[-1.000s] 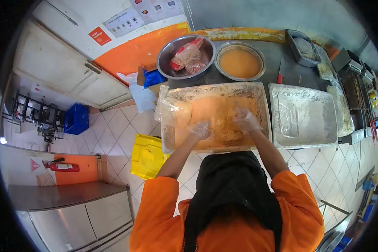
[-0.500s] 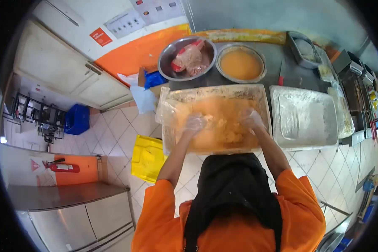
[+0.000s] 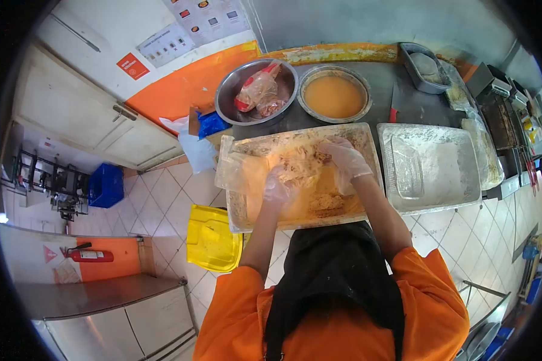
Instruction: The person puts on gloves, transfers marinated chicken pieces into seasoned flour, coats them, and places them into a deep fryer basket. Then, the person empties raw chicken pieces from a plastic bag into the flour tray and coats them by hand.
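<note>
A large shallow tray (image 3: pixel 376 174) in front of me contains orange-tinted breading flour (image 3: pixel 253 180) and clumpy coated pieces (image 3: pixel 328 203). Both my hands wear clear plastic gloves and work inside it. My left hand (image 3: pixel 279 185) is at the left of the middle, its fingers curled against floured pieces; what lies in them is partly hidden. Toward the tray's back right, my right hand (image 3: pixel 346 159) has its fingers bent down round a coated piece (image 3: pixel 323 155). A crumpled clear plastic bag (image 3: pixel 230 171) hangs over the tray's left rim.
Behind the tray stand a steel bowl (image 3: pixel 221 99) with bagged meat and a bowl of orange liquid (image 3: pixel 334 96). A knife (image 3: pixel 394 105) lies near a second, flour-dusted tray (image 3: pixel 445 162) on the right. A yellow bin (image 3: pixel 214 237) is on the floor at left.
My right hand has moved back and left across the tray; my left hand has shifted slightly nearer me. The flour and coated pieces between them have been turned over.
</note>
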`<state>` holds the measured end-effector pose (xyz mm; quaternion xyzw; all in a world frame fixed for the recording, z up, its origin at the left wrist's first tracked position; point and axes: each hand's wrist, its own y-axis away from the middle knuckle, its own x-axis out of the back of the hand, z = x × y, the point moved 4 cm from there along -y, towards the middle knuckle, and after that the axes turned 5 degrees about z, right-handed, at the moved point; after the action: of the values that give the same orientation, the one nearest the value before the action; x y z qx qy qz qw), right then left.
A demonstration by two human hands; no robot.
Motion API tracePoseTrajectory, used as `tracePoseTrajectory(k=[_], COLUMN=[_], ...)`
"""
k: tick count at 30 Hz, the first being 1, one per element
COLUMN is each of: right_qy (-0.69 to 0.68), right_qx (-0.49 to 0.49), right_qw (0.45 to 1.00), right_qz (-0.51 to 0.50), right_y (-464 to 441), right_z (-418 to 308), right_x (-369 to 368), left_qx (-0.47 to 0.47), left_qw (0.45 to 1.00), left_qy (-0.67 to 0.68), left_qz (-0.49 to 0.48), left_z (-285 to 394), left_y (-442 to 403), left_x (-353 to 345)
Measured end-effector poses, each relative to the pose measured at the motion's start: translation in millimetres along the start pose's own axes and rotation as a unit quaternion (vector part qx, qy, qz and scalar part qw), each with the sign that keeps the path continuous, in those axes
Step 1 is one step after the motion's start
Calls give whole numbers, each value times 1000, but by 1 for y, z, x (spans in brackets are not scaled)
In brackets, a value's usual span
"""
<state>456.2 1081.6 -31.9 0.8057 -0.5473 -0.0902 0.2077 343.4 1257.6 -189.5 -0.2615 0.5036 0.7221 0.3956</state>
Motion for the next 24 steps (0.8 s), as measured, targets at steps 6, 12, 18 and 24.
tracePoseTrajectory(k=[6, 12, 18, 24], right_qy=[300, 192, 443, 549], right_qx=[280, 89, 258, 371], right_qw=[910, 973, 856, 700], right_qz=[-50, -96, 61, -269], right_y=[-46, -6, -42, -14], right_z=[42, -20, 62, 121], right_x=[-15, -3, 43, -23], left_qx=[-63, -33, -56, -98], left_qw=[991, 995, 983, 980], left_qy=[53, 78, 140, 145], left_qz=[-103, -57, -104, -91], left_z=[-7, -32, -28, -13], left_y=[24, 24, 39, 35], left_x=[-71, -74, -86, -62])
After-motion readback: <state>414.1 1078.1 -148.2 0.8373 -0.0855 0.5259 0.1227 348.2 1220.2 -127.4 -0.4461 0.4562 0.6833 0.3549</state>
